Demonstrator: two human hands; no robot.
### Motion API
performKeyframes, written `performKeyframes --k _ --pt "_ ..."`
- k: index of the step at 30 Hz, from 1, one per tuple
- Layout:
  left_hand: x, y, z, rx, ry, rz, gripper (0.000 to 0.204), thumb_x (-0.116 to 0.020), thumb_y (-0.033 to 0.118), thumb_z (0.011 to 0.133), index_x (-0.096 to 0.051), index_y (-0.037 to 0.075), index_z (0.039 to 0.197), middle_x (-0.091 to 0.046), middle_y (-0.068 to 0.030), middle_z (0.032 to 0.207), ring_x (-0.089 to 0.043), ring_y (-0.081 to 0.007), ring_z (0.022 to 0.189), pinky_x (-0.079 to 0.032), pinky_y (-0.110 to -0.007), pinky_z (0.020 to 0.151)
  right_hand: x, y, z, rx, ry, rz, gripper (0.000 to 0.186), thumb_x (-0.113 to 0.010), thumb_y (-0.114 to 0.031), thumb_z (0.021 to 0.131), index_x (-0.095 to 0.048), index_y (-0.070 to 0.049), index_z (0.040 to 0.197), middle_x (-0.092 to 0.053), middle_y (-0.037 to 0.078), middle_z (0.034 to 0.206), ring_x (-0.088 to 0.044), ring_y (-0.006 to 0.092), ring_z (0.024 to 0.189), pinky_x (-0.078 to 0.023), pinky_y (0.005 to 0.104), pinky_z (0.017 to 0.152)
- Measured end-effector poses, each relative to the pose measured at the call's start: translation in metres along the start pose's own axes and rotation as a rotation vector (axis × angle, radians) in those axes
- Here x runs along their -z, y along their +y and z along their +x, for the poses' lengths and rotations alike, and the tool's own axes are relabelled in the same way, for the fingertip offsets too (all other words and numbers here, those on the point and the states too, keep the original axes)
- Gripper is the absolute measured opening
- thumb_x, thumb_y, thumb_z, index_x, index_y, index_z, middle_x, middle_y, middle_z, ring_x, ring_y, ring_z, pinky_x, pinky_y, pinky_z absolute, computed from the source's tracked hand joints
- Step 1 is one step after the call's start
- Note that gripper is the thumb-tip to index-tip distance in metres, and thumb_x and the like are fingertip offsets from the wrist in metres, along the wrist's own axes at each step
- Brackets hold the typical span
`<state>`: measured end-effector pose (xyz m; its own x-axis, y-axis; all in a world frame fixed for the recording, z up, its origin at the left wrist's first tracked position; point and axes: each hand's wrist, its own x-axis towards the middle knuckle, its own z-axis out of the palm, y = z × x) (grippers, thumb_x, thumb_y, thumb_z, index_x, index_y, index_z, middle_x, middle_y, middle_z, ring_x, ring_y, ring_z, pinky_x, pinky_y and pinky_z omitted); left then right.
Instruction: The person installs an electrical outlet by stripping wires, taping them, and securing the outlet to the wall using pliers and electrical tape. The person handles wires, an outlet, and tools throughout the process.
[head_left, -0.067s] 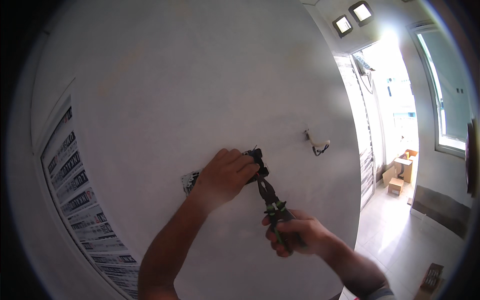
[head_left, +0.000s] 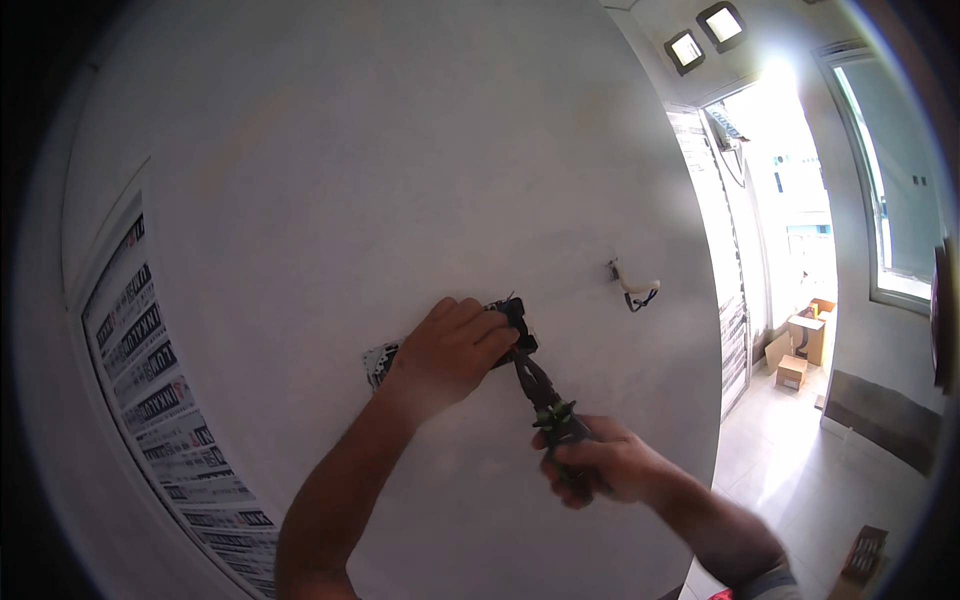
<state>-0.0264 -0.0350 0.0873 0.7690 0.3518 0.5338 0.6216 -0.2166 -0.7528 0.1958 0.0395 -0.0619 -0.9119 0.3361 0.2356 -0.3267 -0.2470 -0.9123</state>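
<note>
My left hand (head_left: 452,345) is closed at a black electrical fitting (head_left: 517,318) set at the white wall; the fingers and thumb press together over it, and what they pinch is hidden. My right hand (head_left: 600,460) grips combination pliers (head_left: 535,380) with dark jaws and black-and-green handles. The pliers tilt up to the left, their tip right beside my left thumb at the fitting's lower edge. Whatever sits between the jaws is too small to tell. A rough grey-white patch with black marks (head_left: 378,362) shows left of my left wrist.
Right of the fitting, a white cable with dark ends (head_left: 638,288) sticks out of the wall. A paper-covered panel (head_left: 165,400) is at left. Beyond the wall's right edge are a bright doorway (head_left: 790,200), cardboard boxes (head_left: 792,372), a window (head_left: 905,190) and tiled floor (head_left: 760,480).
The handles of the pliers have come closer together, and my right hand has shifted slightly up and right. My left hand has stayed in place.
</note>
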Motion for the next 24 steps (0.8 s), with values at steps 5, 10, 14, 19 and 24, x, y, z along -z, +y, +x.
performKeyframes --k 5,10,14,19,24 --pt "-0.003 -0.004 -0.001 0.001 -0.033 -0.007 0.023 -0.083 0.013 0.081 -0.073 0.011 0.103 -0.071 0.0001 0.100 -0.063 -0.0200 0.091 -0.049 -0.037 0.082 -0.019 -0.047 -0.035 0.235 0.470 -1.598 0.029 -0.053 -0.002 0.095 -0.050 0.007 0.123 -0.064 0.030 0.100 -0.069 0.0473 0.089 -0.056 0.0566 0.081" --pt "0.004 -0.010 0.002 0.248 0.070 -0.265 0.027 -0.082 0.005 0.081 -0.074 0.010 0.106 -0.073 -0.0021 0.098 -0.065 -0.0241 0.086 -0.051 -0.039 0.083 -0.029 -0.043 -0.035 0.248 0.555 -1.628 0.028 -0.053 0.000 0.095 -0.049 0.009 0.121 -0.062 0.033 0.098 -0.068 0.0505 0.094 -0.054 0.0581 0.085" --pt "0.006 -0.009 0.002 0.185 0.017 -0.244 0.030 -0.085 0.007 0.079 -0.074 0.011 0.107 -0.073 -0.0014 0.099 -0.064 -0.0235 0.087 -0.051 -0.040 0.085 -0.026 -0.036 -0.030 0.236 0.522 -1.571 0.027 -0.052 -0.005 0.096 -0.048 0.009 0.118 -0.062 0.031 0.099 -0.070 0.0494 0.090 -0.057 0.0581 0.080" --pt "0.002 0.002 0.006 0.068 -0.045 -0.008 0.028 -0.086 0.013 0.078 -0.075 0.014 0.104 -0.071 0.0032 0.100 -0.061 -0.0179 0.092 -0.047 -0.036 0.084 -0.023 -0.031 -0.028 0.312 0.520 -1.477 0.027 -0.055 -0.011 0.099 -0.054 0.010 0.116 -0.065 0.032 0.103 -0.071 0.0490 0.092 -0.057 0.0567 0.083" --pt "-0.006 0.002 0.002 0.039 -0.047 0.097 0.024 -0.085 0.016 0.080 -0.075 0.015 0.102 -0.071 0.0051 0.101 -0.060 -0.0160 0.094 -0.043 -0.035 0.084 0.003 -0.026 -0.014 0.084 0.243 -0.745 0.040 -0.062 -0.016 0.098 -0.060 0.010 0.129 -0.071 0.025 0.115 -0.074 0.0355 0.097 -0.061 0.0446 0.087"
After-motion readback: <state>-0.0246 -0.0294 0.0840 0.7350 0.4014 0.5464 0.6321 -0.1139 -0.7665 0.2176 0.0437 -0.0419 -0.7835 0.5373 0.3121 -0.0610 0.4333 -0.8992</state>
